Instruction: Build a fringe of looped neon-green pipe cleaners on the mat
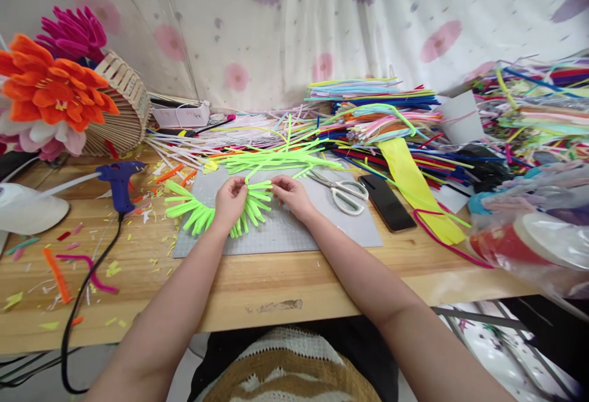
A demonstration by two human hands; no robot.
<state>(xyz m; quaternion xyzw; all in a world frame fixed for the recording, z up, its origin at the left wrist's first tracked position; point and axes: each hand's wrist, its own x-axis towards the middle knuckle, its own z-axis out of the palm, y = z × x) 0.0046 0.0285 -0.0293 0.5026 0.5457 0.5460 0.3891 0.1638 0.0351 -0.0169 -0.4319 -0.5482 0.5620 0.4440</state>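
Note:
A bright green fringe of looped pipe cleaners (196, 215) curves over the grey cutting mat (294, 236). My left hand (231, 201) pinches its upper right part between thumb and fingers, and covers some of the loops. On the right, my right hand (289, 195) closes thumb and fingertips on the end of a green loop. More loose green pipe cleaners (276, 159) lie just behind both hands. White-handled scissors (347, 196) rest on the mat to the right of my right hand.
A blue glue gun (120, 184) stands at left with its cord across the table. Flowers (59, 92) and a stick basket (122, 107) are at back left. A phone (386, 202), yellow strip (409, 184) and pipe cleaner bundles (391, 113) lie right. Scraps litter the left.

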